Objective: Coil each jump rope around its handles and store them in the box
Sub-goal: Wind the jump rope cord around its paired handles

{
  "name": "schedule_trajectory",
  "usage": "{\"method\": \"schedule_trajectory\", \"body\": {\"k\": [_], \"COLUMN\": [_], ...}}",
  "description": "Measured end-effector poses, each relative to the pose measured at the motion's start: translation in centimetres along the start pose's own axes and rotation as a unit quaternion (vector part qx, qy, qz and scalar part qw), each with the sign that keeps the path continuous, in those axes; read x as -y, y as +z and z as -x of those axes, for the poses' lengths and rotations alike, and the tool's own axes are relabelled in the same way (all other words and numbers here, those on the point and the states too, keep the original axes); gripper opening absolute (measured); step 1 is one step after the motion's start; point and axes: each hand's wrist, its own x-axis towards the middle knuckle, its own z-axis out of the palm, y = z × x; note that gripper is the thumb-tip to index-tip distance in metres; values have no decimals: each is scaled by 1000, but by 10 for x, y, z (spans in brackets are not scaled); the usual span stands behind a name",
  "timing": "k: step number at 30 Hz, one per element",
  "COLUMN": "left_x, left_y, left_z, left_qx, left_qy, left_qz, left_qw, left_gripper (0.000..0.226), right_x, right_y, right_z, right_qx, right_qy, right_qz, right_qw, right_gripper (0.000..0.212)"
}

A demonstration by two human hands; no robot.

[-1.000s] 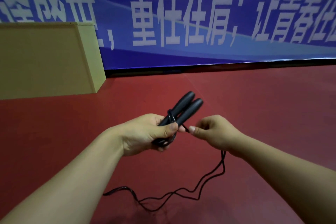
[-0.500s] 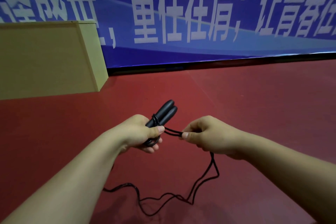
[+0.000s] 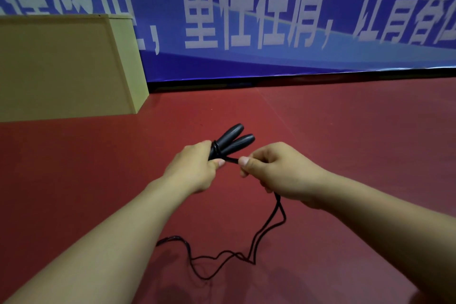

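Both forearms reach out over the red floor (image 3: 345, 143), bare and angled inward so the hands nearly meet; the left hand (image 3: 195, 170) is turned with its back up, fingers curled round the lower ends of the two black handles (image 3: 230, 142), thumb laid along the top, so its grip is closed tight on them; the handles lie side by side, touching, and point up and away to the right, their rounded ends clear of the fist; a few turns of black rope (image 3: 269, 227) ring them just above the knuckles. The right hand (image 3: 278, 170) sits just beside the left, wrist a little higher, thumb and curled fingers pinching the rope where a short taut length runs from the handles to it; its grip is pressed together on that strand. Below the right hand the rope drops in two strands, then trails in loose loops on the floor between the forearms. A tan box (image 3: 61, 66) stands at the left, well apart from the hands, against a blue banner (image 3: 271, 57) with white characters.
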Motion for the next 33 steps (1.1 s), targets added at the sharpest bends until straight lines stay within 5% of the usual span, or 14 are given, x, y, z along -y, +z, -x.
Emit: {"method": "schedule_trajectory", "body": {"k": [6,13,18,25,29,33], "left_x": [8,-15,-30,-31,-35,-39], "left_y": [0,-1,-12,-27,-30,-28], "left_z": [6,11,15,22,24,19], "left_qx": [59,172,315,406,393,302], "left_qy": [-1,132,172,189,184,135], "left_qz": [-83,-130,68,233,361,448], "left_qw": [995,968,931,863,825,831], "left_gripper": [21,26,12,18,25,30], "right_x": [-3,-15,-28,-38,-45,-43], "right_y": [3,-7,-20,-38,-39,-21], "right_z": [1,-10,-18,-14,-8,-11], "right_qx": [77,-96,-107,49,59,40], "right_qy": [-13,-36,16,53,8,65], "right_qz": [-34,120,39,-227,-201,-205], "right_qw": [996,987,993,971,978,976], "right_gripper": [21,16,9,21,27,29]}}
